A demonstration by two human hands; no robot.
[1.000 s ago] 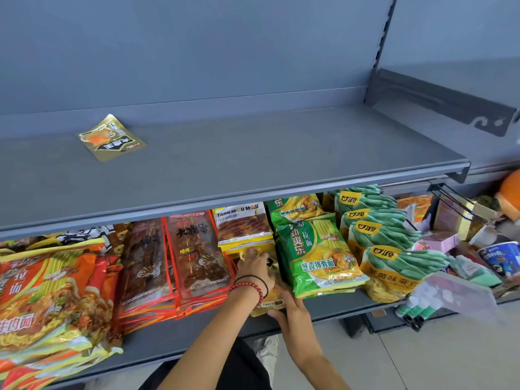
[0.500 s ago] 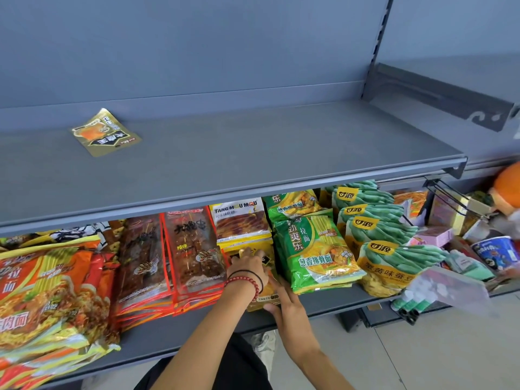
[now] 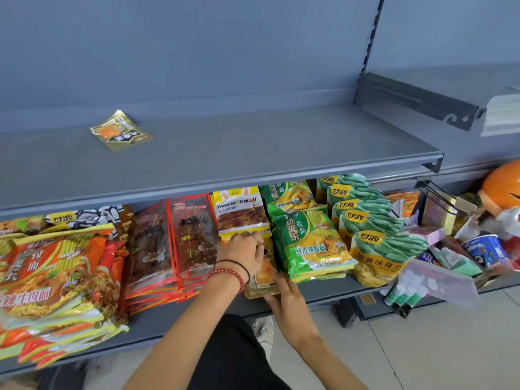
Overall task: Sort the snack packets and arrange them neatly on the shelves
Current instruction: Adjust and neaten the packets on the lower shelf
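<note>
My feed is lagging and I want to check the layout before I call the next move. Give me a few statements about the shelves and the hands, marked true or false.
1. Only one packet, a gold packet, lies on the upper shelf. True.
2. The left hand and the right hand are both at the yellow packets on the lower shelf. True.
3. The bracelets are on the right wrist. False: they are on the left wrist.
4. The green noodle packets lie left of the red packets. False: they lie right of the yellow packets, and the red packets lie left.
5. The orange noodle packets are at the left end of the lower shelf. True.
</note>
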